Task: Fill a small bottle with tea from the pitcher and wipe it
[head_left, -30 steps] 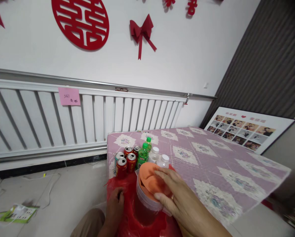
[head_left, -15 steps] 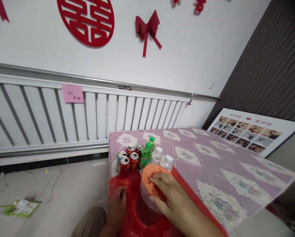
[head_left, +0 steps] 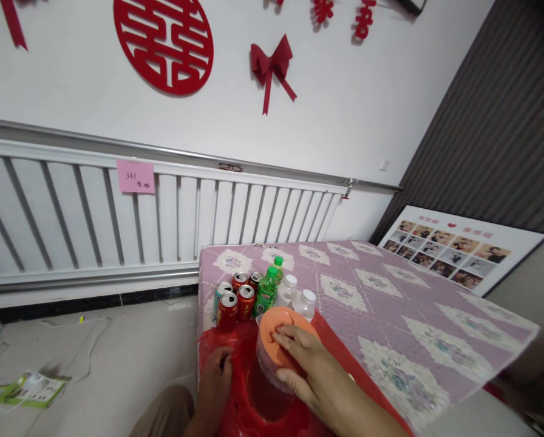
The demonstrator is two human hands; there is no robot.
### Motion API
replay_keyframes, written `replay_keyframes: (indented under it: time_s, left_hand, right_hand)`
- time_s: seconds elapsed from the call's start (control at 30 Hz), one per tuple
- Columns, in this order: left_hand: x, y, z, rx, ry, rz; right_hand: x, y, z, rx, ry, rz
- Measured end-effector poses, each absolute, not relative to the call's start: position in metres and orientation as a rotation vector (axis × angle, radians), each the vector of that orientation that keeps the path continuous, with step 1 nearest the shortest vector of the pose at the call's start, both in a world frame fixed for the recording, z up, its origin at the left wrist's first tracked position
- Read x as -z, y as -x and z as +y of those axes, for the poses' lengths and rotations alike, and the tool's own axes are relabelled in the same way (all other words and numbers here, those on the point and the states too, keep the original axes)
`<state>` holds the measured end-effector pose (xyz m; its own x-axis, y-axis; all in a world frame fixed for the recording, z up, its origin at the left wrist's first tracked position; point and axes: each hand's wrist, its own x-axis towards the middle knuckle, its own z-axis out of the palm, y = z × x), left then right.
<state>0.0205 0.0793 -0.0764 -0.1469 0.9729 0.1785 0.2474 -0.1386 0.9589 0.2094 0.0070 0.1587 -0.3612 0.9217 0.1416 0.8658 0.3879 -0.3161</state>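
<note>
A clear plastic pitcher (head_left: 266, 388) with an orange lid (head_left: 272, 321) stands on a red plastic sheet (head_left: 235, 413). My right hand (head_left: 306, 358) is closed over the lid, fingers on its top and thumb down at the near rim. Left of the pitcher, my left hand (head_left: 220, 370) lies against the red plastic with its fingers curled in; what they hold, if anything, is hidden. Just beyond are several opened drink cans (head_left: 227, 312), two green-capped bottles (head_left: 266, 294) and two clear bottles with white caps (head_left: 306, 304).
The red plastic lies on a bed with a purple flowered cover (head_left: 345, 291). A white radiator (head_left: 163, 224) runs along the wall behind it. On the right leans a photo board (head_left: 445, 249). A green-and-white packet (head_left: 35, 388) and a cable lie on the floor at left.
The view has tilted up slightly, so more of the wall decorations show. Both hands keep nearly the same places, the right one still on the lid.
</note>
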Motion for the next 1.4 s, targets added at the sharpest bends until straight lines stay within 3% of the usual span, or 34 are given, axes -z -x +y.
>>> replay_keyframes:
  time_s: [0.43, 0.7, 0.83, 1.17, 1.4]
  left_hand:
    - [0.071, -0.016, 0.081, -1.338, -1.328, 1.394]
    - [0.032, -0.005, 0.072, -1.409, -1.260, 1.312]
    - [0.000, -0.014, 0.065, -1.424, -1.510, 1.175]
    - [-0.034, -0.057, 0.051, -1.052, -1.639, 0.981]
    - [-0.033, -0.077, 0.044, -1.116, -1.580, 1.131]
  right_hand:
    - [-0.142, -0.196, 0.003, 0.088, 1.654, -2.206]
    - [-0.128, -0.252, 0.007, -0.046, 1.655, -1.869]
    - [-0.119, -0.257, 0.008, -0.138, 1.669, -1.798]
    - [-0.149, -0.234, 0.020, -0.001, 1.621, -2.029]
    - [-0.162, -0.189, 0.016, 0.051, 1.778, -2.244]
